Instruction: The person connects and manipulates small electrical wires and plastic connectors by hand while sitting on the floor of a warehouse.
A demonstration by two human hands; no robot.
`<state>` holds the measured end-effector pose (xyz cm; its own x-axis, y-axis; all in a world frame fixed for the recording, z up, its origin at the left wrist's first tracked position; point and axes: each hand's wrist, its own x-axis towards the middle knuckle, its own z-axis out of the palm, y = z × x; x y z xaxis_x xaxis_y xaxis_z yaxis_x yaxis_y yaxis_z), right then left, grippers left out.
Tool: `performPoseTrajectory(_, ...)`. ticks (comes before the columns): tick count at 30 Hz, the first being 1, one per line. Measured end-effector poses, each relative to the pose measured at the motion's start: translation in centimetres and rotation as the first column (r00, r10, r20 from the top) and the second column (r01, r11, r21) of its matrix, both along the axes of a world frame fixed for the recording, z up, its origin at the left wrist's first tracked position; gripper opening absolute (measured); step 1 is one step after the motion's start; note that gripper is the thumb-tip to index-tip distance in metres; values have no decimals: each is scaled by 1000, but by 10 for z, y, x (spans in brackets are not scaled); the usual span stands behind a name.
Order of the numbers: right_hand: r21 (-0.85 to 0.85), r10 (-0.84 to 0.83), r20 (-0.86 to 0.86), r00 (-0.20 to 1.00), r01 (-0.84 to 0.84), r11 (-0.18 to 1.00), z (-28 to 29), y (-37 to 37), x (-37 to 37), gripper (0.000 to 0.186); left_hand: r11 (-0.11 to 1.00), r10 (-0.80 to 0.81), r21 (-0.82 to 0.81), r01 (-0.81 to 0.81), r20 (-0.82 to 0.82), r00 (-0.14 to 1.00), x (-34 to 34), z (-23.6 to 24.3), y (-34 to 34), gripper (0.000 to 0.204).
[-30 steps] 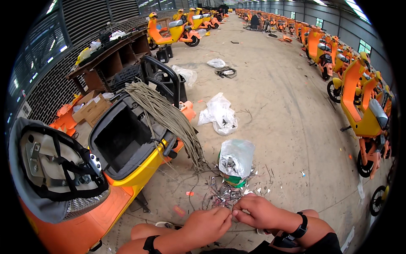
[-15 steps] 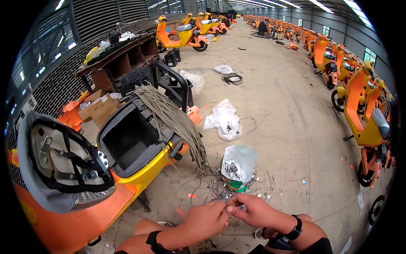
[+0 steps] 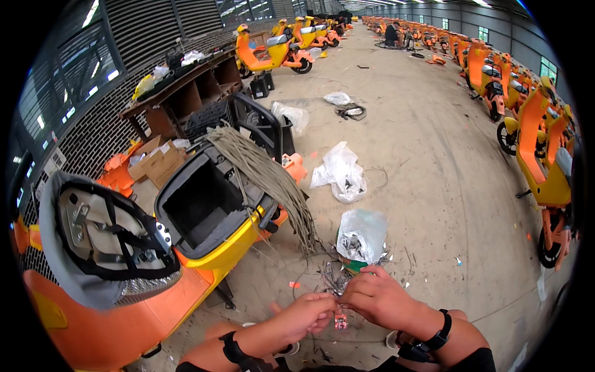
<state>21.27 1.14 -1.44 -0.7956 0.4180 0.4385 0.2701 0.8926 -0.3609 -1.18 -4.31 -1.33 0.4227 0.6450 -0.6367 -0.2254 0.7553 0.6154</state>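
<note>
My left hand (image 3: 312,314) and my right hand (image 3: 378,300) meet fingertip to fingertip low in the middle, both closed in a pinch. What lies between the fingers is too small to make out. Just below them shows a small red-and-pink piece (image 3: 340,321); whether it hangs from my fingers or lies on the floor I cannot tell. Right beyond my hands is a clear plastic bag (image 3: 365,230) with dark scraps and a green lower part. To the left stands an orange-and-yellow scooter (image 3: 127,304), its grey seat (image 3: 93,248) tipped up and its black storage bin (image 3: 201,201) uncovered.
A bundle of grey-green cables (image 3: 269,180) drapes over the scooter's rear down to the floor. White plastic bags (image 3: 341,173) and scraps lie beyond. Cardboard boxes (image 3: 158,162) and a brown bench (image 3: 186,93) stand left; scooters (image 3: 539,149) line the right. A person (image 3: 392,35) sits far off.
My hands stay together; my right hand has turned so its back faces up. The small red-and-pink piece now shows below them. The whole view has shifted slightly.
</note>
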Motion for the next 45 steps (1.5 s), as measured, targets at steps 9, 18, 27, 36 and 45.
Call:
performPoseTrajectory(9, -106, 0, -62, 998, -7, 994, -3, -2, 2, 17, 994, -32, 103, 39, -66, 997, 0, 2, -4, 16)
performPoseTrajectory(18, -996, -196, 32, 980, 48, 78, -35, -20, -23, 20, 345, 375, 689, 637, -724, 580, -5, -5, -29, 13)
performPoseTrajectory(27, -995, -23, 59, 998, 60, 85, -36, -16, -30, 20, 433, 305, 641, 634, -766, 566, -14, -6, -43, 16)
performPoseTrajectory(36, -241, -1, 1, 1000, 1, 970, -15, -14, -24, 27, 890, -38, 381, 249, -482, 875, -23, -23, -16, 16)
performPoseTrajectory(45, -51, 77, -30, 997, -78, 996, -13, -5, -10, 35, 998, -66, -1, 66, -8, 998, -14, -10, -7, 13)
